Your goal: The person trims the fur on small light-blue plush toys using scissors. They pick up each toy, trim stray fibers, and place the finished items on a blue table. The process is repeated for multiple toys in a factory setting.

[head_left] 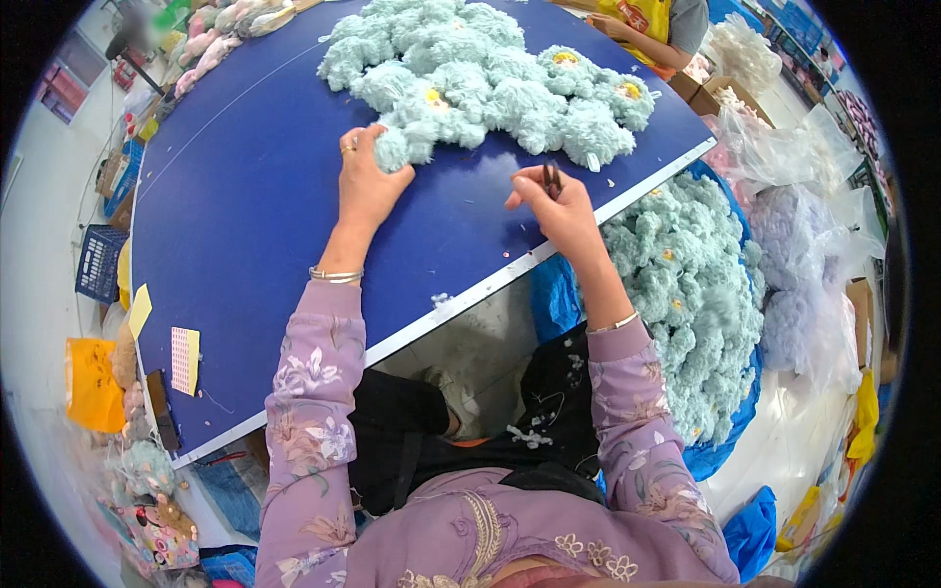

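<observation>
Pale blue fluffy plush toys (461,83) lie heaped at the far side of the blue table, some with yellow patches. My left hand (368,186) has its fingers and thumb curled round the near end of one plush toy (394,149) at the pile's front left edge. To the right, my right hand (564,216) hovers over the table near its white edge, closed round small dark thread snips (552,180) whose tips point away from me. A gap of bare table lies between the snips and the plush pile.
The blue table (245,216) has a white edge strip (431,318) running diagonally in front of me. A blue bag (686,304) full of similar plush toys stands at my right. A sticker sheet (184,360) lies front left. Across the table is another person's arm (676,39).
</observation>
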`<state>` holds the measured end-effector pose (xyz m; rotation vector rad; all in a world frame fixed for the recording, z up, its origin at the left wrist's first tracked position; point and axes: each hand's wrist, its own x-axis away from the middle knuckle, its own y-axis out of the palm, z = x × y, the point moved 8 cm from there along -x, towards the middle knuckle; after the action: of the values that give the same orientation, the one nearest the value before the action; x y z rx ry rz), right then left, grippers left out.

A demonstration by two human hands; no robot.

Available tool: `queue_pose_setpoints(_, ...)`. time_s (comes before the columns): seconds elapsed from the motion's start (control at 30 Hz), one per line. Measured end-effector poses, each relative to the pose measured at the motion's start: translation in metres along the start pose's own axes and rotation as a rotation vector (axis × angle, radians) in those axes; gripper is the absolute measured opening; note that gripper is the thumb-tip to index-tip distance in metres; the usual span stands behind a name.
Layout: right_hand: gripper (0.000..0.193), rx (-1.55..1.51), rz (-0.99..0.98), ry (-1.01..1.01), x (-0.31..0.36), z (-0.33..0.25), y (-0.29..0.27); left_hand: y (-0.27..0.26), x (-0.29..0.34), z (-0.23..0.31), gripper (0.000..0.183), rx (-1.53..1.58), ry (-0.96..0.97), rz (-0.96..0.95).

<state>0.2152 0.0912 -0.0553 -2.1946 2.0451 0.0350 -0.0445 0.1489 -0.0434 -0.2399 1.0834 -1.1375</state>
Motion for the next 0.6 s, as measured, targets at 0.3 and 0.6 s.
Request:
queue_pose_setpoints(0.3,0.031,-0.206,-0.037,0.109,0.005,0.001,0.022,-0.039,0.054,0.083,0.061,0.376,0.280,-0.004)
queue_pose_setpoints(0.6,0.042,-0.484,-0.102,0.054,0.012,-0.007,0.020,-0.032,0.063,0.106,0.057,0.648,0.335,-0.198)
